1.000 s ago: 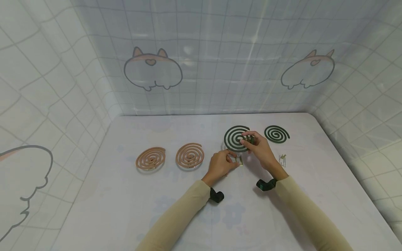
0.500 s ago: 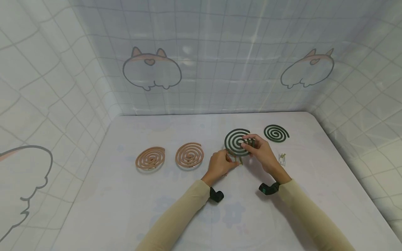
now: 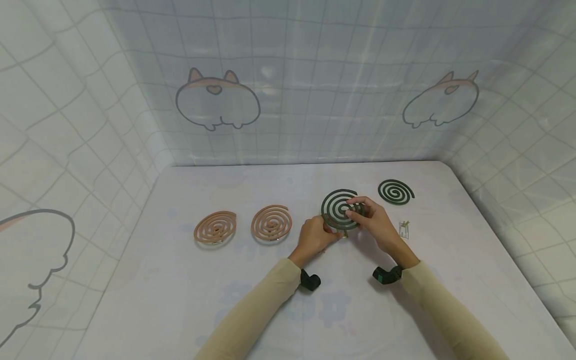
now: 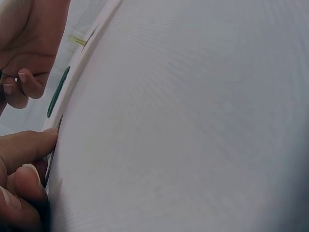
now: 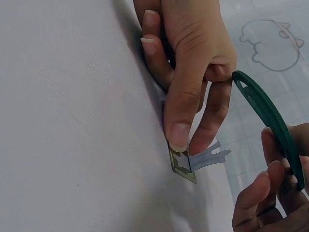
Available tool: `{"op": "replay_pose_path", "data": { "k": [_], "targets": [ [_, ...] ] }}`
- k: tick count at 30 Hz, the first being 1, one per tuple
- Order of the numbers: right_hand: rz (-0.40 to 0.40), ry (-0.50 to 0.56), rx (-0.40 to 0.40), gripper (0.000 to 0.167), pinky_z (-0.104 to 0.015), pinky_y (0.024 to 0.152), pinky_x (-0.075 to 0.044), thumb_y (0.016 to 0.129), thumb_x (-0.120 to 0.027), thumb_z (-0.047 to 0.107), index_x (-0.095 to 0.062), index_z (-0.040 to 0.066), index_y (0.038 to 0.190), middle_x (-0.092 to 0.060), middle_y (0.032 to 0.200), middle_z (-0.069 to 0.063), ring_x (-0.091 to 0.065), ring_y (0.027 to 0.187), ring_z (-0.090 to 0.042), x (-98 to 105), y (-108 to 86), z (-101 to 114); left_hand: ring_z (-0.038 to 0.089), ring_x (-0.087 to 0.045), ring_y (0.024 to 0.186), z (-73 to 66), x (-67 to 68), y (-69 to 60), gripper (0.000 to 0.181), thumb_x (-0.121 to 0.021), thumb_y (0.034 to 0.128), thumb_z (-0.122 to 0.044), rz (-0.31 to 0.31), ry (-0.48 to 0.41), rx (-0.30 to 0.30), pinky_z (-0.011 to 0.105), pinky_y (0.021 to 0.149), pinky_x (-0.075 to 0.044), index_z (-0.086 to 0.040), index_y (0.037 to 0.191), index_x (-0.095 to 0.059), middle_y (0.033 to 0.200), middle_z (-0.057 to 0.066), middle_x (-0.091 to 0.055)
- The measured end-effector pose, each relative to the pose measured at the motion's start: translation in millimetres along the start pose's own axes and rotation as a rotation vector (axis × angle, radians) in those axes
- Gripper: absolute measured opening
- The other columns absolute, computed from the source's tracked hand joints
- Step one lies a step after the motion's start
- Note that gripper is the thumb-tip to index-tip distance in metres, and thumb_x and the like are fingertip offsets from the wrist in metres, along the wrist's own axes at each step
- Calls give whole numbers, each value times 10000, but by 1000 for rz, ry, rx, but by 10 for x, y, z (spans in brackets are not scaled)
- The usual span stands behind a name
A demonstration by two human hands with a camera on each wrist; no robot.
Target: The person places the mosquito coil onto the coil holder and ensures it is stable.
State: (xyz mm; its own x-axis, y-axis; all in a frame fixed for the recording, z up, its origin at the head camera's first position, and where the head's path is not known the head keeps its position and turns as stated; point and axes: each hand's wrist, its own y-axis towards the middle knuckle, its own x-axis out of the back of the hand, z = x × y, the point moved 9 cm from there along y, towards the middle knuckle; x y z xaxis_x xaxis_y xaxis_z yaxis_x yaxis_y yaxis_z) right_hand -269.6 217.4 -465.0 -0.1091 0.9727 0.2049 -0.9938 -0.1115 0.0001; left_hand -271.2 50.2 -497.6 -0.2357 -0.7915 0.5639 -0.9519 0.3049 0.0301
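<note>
The held green coil [image 5: 280, 128] is where all the action is: the right hand [image 3: 380, 225] has it pinched by its right side between thumb and fingers, up off the table [image 3: 162, 300]. Below the held green coil, the left hand [image 3: 313, 241] pinches a small metal stand [image 5: 210, 158] down on the tabletop, its pronged tab sticking up. From the right wrist there's daylight between those prongs and the held green coil: near, but apart.

So this looks like the lining-up step, coil over stand, seating not yet done. Left of the held green coil sit a brown coil [image 3: 272, 223] and, farther out, another brown coil [image 3: 216, 227], both apparently perched on stands, with glints of metal underneath. Over to the right of the held green coil, a second green coil [image 3: 394, 192] lies flat, and a second stand [image 3: 404, 230] is on its near side, the two apart.

Next, I'd say, it calls for a firm left pinch and a gentle lowering, the coil's middle meeting the prongs squarely. Is the centre exactly above the tab? Can't tell; the coil covers too much from overhead.
</note>
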Motion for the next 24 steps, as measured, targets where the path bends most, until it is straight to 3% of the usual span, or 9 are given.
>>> {"op": "replay_pose_path", "data": {
  "k": [14,24],
  "targets": [
    [51,-60,-3,393,-356,598,-492,995,-717,205,-601,86,1352,-606,1037,-117,-512,761,-193,-30,-38,-31,57,-477,342,0,11,-1,293,-860,844,-272,-10,5,-1,224,478,-449,-133,737,-626,556,-64,-579],
    [73,-89,-41,341,-334,565,-497,993,-721,251,-631,91,1280,-593,1002,-155,-512,733,-243,-60,-49,-100,56,-473,326,5,-3,3,304,-874,835,-273,-8,-5,-22,224,463,-450,-141,728,-621,532,-68,-562]
  ]
}}
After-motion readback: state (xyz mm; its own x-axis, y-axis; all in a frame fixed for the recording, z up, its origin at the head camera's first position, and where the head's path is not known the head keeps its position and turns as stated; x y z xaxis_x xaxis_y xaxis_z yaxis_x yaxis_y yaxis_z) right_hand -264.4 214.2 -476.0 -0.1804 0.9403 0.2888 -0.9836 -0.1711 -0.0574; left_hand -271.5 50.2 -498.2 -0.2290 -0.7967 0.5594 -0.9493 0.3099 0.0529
